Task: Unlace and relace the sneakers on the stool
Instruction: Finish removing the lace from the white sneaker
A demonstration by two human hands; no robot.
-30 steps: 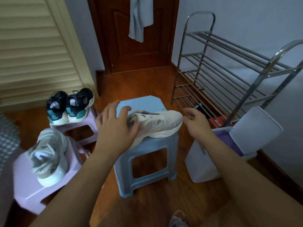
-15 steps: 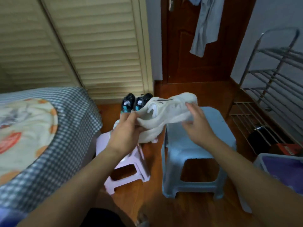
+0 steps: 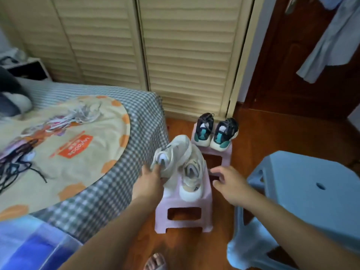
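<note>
My left hand grips a cream sneaker by its heel end and holds it tilted against a second cream sneaker that stands on the near pink stool. My right hand hovers just right of that stool with loosely curled fingers, holding nothing. The blue stool at the right has a bare top. Loose laces, pale ones and dark ones, lie on the bed's cloth.
A pair of black and teal sneakers sits on a far pink stool by the louvered closet doors. The checked bed fills the left. A brown door with a hanging garment stands at right. My sandalled foot shows below.
The cream sneaker went from the blue stool, lifted in both hands, over to the pink stool on the left. My right hand has let go of it. The view swung left.
</note>
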